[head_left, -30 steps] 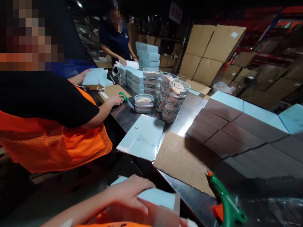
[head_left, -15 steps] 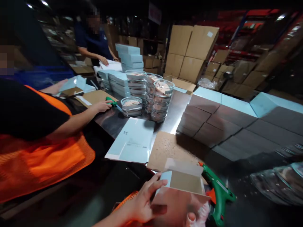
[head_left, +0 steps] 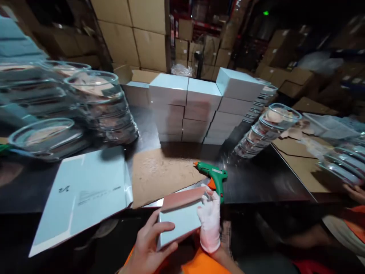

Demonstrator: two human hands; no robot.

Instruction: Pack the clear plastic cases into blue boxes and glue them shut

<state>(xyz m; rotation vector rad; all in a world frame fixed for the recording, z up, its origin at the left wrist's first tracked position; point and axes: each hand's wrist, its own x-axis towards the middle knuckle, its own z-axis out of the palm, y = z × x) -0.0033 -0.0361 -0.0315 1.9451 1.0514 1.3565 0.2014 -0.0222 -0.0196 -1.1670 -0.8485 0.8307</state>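
**Both hands on the blue box**

Bare left hand (head_left: 148,243) curls its fingers around the pale blue box (head_left: 179,222), the gloved right hand (head_left: 210,222) clamps its far end, low at the table edge. Green glue gun (head_left: 214,178) lies just beyond, beside brown cardboard (head_left: 159,173).

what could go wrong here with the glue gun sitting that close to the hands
The green glue gun lies right beside the gloved right hand; its orange tip could touch a finger if hot. The small blue box, held between both hands with the left hand bare, hangs past the table edge and might drop. The leaning stack of glass bowls may topple if bumped.
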